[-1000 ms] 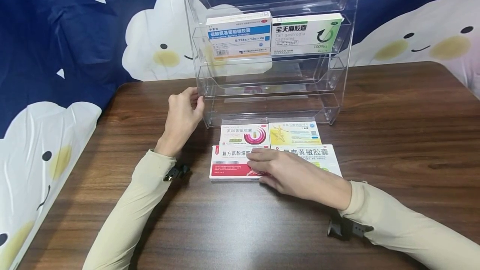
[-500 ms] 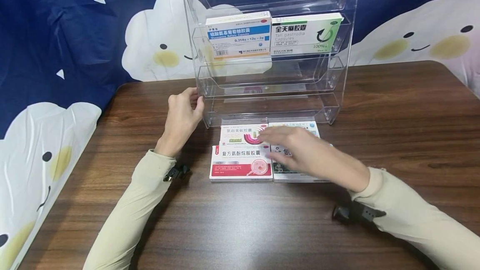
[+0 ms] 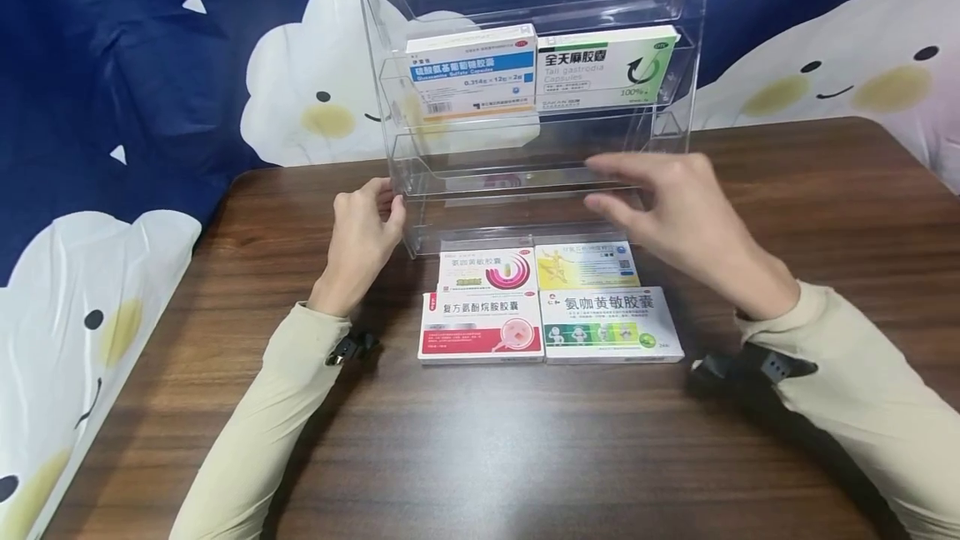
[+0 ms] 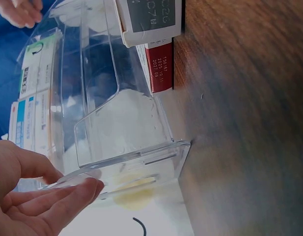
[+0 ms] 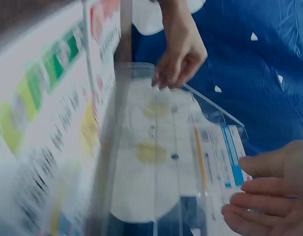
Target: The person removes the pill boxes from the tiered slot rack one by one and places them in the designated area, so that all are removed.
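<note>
A clear acrylic tiered rack (image 3: 525,182) stands upright on the table. My left hand (image 3: 365,240) pinches the edge of its left side panel between thumb and fingers, as the left wrist view shows. My right hand (image 3: 682,219) is raised with nothing in it. Its thumb and fingers are spread apart, overlapping the rack's lower right part in the head view. On an upper tier lean a blue-and-white glucosamine capsule box (image 3: 472,73) and a green-and-white Tall Gastrodia capsule box (image 3: 606,69).
Several medicine boxes lie flat before the rack: a red-and-white one (image 3: 482,327), a green-and-white one (image 3: 611,325), a pink-ringed one (image 3: 480,271) and a yellow one (image 3: 570,267). Behind the wooden table (image 3: 450,448) hangs a blue curtain (image 3: 150,40) with white clouds.
My right hand has left the front boxes and moved up and right to the rack's right part, uncovering the green-and-white box. My left hand has stayed at the rack's left side.
</note>
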`<action>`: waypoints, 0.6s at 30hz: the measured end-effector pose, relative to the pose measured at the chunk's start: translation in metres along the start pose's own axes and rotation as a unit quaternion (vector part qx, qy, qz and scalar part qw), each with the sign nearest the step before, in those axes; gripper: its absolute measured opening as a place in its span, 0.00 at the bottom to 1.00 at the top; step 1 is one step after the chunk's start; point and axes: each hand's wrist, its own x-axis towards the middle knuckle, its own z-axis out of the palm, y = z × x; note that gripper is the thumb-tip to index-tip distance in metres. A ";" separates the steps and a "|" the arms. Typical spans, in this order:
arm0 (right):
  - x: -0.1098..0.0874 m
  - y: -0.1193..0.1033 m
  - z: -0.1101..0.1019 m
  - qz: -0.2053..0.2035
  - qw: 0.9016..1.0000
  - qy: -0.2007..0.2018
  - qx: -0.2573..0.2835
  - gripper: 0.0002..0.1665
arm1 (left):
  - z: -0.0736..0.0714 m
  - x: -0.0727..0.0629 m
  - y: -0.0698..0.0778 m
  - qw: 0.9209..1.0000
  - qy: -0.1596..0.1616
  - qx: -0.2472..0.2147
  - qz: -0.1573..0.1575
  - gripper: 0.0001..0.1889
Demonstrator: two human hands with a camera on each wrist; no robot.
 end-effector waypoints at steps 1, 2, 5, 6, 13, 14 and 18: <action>0.003 0.002 -0.004 0.007 1.000 0.014 -0.011 0.23 | 0.000 0.000 0.000 1.000 -0.001 0.001 0.000 0.13; 0.005 0.003 -0.008 0.017 0.999 0.027 -0.021 0.23 | 0.001 0.001 0.001 1.000 -0.001 0.002 0.001 0.13; 0.013 0.005 -0.020 0.035 0.996 0.052 -0.056 0.23 | 0.001 0.001 0.002 1.000 0.001 0.008 0.008 0.13; 0.015 0.006 -0.024 0.040 0.995 0.058 -0.064 0.23 | 0.001 0.001 0.003 1.000 0.003 0.009 0.010 0.12; 0.038 0.020 -0.042 0.080 0.989 0.076 -0.094 0.23 | 0.000 0.001 0.002 1.000 0.007 0.013 0.010 0.12; 0.040 0.022 -0.043 0.081 0.989 0.079 -0.099 0.23 | 0.000 0.001 0.002 1.000 0.006 0.012 0.008 0.12; 0.048 0.031 -0.044 0.066 0.987 0.089 -0.118 0.22 | 0.000 0.000 0.002 1.000 0.006 0.009 0.006 0.12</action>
